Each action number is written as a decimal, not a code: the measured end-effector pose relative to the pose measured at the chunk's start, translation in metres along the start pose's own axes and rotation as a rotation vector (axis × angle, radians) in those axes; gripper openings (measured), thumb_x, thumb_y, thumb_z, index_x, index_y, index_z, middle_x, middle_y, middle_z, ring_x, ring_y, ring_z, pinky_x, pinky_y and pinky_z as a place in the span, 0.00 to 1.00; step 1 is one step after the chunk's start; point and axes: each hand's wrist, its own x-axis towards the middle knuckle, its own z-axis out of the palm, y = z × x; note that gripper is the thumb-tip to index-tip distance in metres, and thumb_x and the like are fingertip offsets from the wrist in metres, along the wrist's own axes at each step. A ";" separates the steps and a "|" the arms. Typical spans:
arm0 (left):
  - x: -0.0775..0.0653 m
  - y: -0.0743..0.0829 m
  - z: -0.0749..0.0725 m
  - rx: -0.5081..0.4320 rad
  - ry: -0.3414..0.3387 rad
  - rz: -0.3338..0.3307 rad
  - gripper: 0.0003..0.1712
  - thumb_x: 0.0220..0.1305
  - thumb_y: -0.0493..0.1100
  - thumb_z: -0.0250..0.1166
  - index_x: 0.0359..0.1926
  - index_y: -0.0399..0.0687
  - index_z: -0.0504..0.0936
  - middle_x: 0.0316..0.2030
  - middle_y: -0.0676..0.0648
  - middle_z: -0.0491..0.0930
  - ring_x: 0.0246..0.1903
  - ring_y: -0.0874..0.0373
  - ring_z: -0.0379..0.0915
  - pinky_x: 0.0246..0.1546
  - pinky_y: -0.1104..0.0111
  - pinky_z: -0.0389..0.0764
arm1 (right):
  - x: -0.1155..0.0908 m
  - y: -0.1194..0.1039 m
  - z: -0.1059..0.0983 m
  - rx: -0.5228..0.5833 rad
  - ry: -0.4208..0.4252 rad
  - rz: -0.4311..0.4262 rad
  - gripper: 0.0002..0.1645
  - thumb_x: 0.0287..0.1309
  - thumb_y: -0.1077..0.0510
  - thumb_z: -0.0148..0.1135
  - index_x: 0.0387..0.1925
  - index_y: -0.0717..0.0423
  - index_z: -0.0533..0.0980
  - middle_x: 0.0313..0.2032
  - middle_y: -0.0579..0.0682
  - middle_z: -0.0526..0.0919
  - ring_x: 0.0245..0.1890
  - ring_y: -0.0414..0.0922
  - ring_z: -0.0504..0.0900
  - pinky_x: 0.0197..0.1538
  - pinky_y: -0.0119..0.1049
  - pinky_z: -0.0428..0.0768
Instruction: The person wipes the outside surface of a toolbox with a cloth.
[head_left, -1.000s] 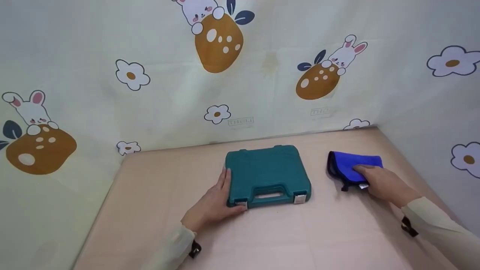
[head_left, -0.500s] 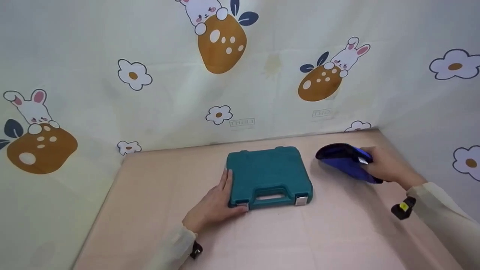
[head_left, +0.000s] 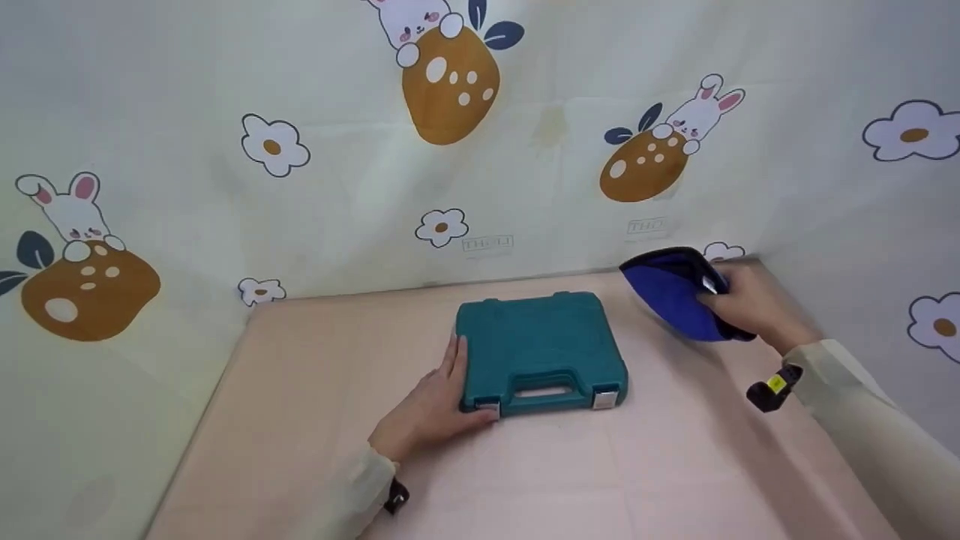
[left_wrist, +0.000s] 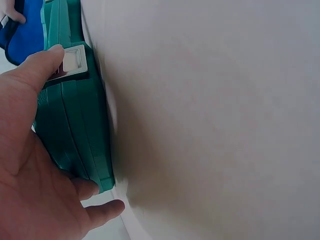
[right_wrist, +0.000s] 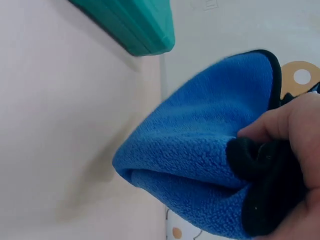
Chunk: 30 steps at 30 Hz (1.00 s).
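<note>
A teal plastic tool case (head_left: 540, 341) lies flat on the table, its handle and two metal latches toward the person. My left hand (head_left: 431, 409) rests against its near left corner, fingers straight along the left side. In the left wrist view the thumb (left_wrist: 47, 62) lies on the metal latch (left_wrist: 73, 61). To the right of the case, my right hand (head_left: 754, 300) pinches a folded blue cloth (head_left: 675, 296) with black edging and a white tag. The right wrist view shows the fluffy cloth (right_wrist: 200, 130) bunched at the grip and hanging above the table.
A pale pinkish cover lies over the table (head_left: 540, 480). Behind it and at both sides rises a cream curtain (head_left: 337, 210) printed with rabbits, fruit and flowers. A black wrist camera (head_left: 776, 388) sits at the right sleeve.
The right hand has lifted the blue cloth and turned it so its black-edged opening faces up, moving it back and slightly left. The left hand and tool case have stayed put.
</note>
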 end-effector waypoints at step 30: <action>-0.002 -0.001 0.001 0.008 0.009 0.007 0.74 0.57 0.79 0.61 0.80 0.45 0.27 0.79 0.41 0.27 0.72 0.35 0.53 0.68 0.47 0.60 | 0.090 -0.094 0.088 0.044 -0.162 0.049 0.13 0.61 0.68 0.55 0.46 0.71 0.77 0.39 0.63 0.83 0.34 0.56 0.79 0.45 0.53 0.78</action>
